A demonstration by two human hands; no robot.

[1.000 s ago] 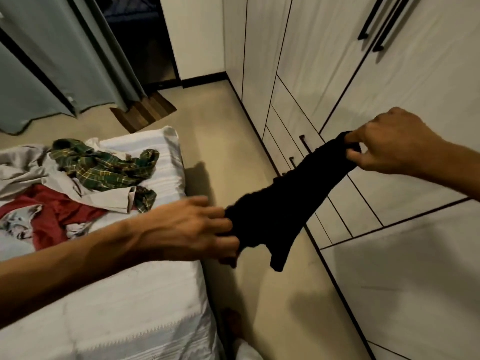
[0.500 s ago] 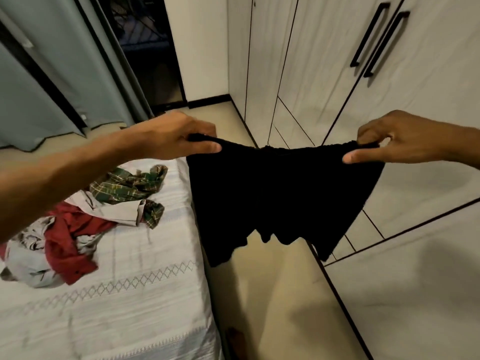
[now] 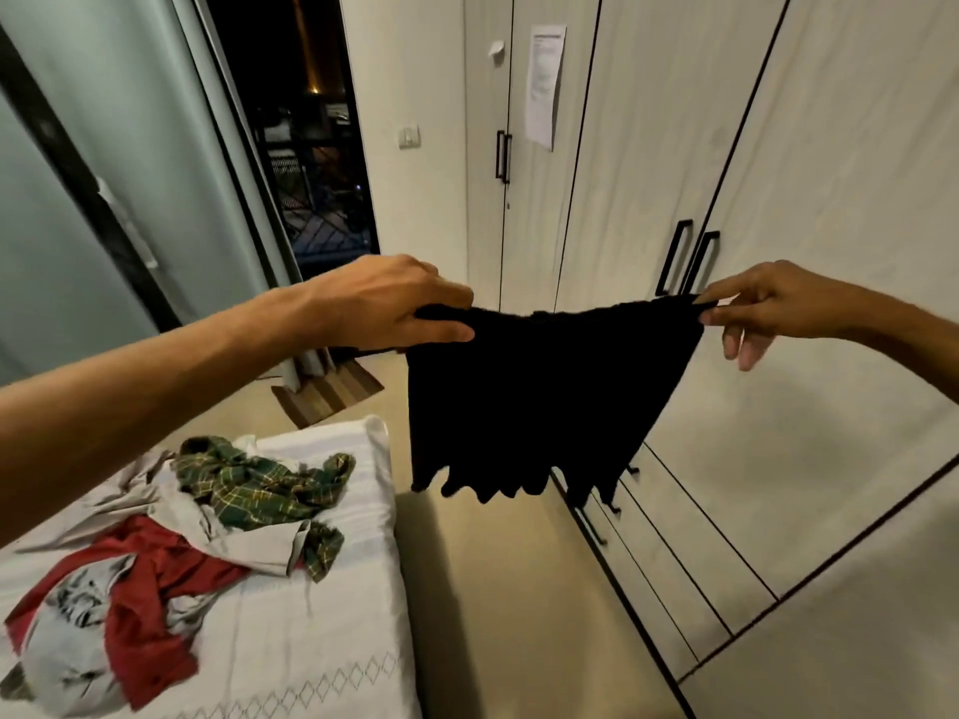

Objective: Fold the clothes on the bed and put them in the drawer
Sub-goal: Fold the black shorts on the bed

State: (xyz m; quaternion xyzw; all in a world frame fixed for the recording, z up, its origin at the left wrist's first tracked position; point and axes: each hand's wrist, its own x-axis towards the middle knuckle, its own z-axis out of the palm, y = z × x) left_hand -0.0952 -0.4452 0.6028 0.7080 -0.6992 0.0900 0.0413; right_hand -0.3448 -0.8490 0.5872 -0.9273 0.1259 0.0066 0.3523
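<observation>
Left hand (image 3: 394, 303) is pinching one top corner of a black garment (image 3: 539, 397), thumb underneath and fingers lying over the edge; right hand (image 3: 768, 303) is pinching the opposite corner between thumb and forefinger, with the remaining fingers hanging loosely below. Both arms are reaching forward at about the same height, spread apart, so the top edge is pulling nearly taut between them and the cloth is hanging flat in the air, its lower hem falling in ragged waves. Likely reason for this hold: spreading the piece to find its shape and square it up before the first fold. The garment is hanging over the floor (image 3: 498, 604), off the bed's right edge, in front of the wardrobe (image 3: 778, 459); it is touching neither. Low on the wardrobe front, the drawers (image 3: 669, 563) are sitting closed, partly hidden behind the hanging cloth. On the bed (image 3: 311, 640), toward its far end, a heap is waiting unfolded: a green plaid garment (image 3: 259, 490) lying on top of a beige piece (image 3: 238, 542), with a red garment (image 3: 150, 583) and a grey printed one (image 3: 72, 625) nearer the left edge. Judged progress: early, with most of the pile untouched.
</observation>
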